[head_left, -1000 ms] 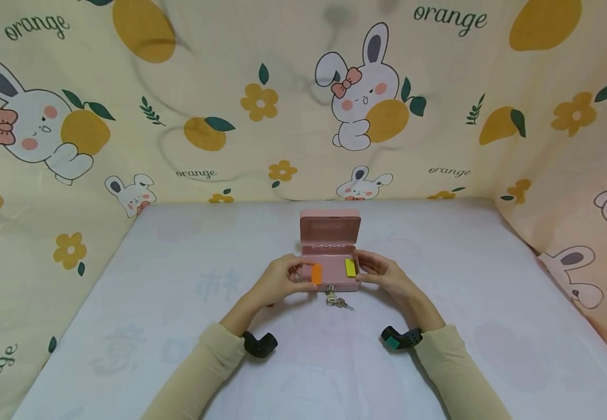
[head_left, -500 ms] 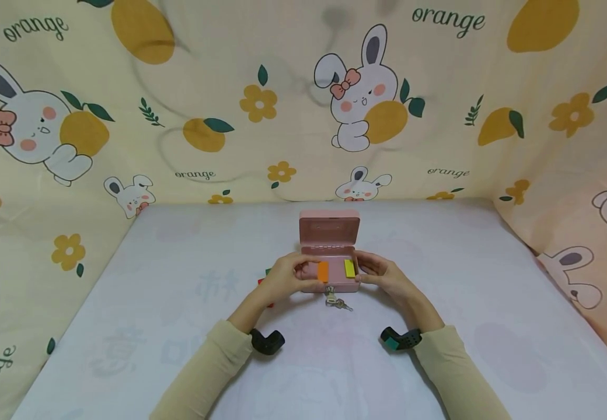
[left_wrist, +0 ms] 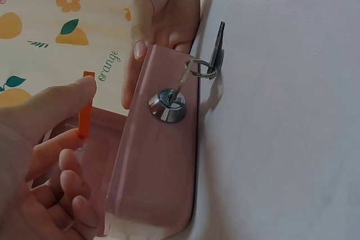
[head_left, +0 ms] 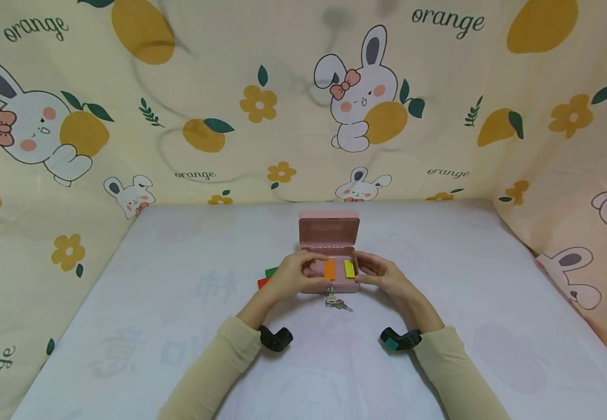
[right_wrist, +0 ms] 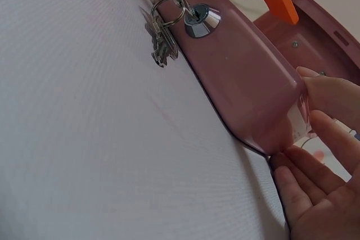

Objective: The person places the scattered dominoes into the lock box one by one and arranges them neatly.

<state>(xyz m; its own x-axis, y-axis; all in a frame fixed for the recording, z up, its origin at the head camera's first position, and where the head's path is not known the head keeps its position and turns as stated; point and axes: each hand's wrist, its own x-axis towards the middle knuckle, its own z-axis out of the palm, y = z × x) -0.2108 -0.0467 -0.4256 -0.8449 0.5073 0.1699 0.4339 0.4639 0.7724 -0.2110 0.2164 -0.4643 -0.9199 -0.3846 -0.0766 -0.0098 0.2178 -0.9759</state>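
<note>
A pink cash box (head_left: pixel 345 287) stands on the table with its lid (head_left: pixel 328 231) raised. My left hand (head_left: pixel 290 277) pinches a flat orange block (left_wrist: pixel 85 108) between thumb and index finger, over the box's open inside. A yellow block (head_left: pixel 349 269) is inside the box near its right wall. At the box's right end, my right hand (head_left: pixel 390 280) holds the box, thumb and fingers against the corner and side wall. A key sits in the front lock (right_wrist: pixel 201 22), and more keys (head_left: pixel 342 304) hang from its ring.
To the left of the box, partly covered by the left hand, lie a green block (head_left: pixel 271 272) and a red block (head_left: pixel 263 283). A printed cloth (head_left: pixel 282 105) hangs behind the white table (head_left: pixel 177 251).
My left hand has moved right with the orange block, bringing it closer to the yellow one. The red and green blocks have come into view behind it. My right hand stays put.
</note>
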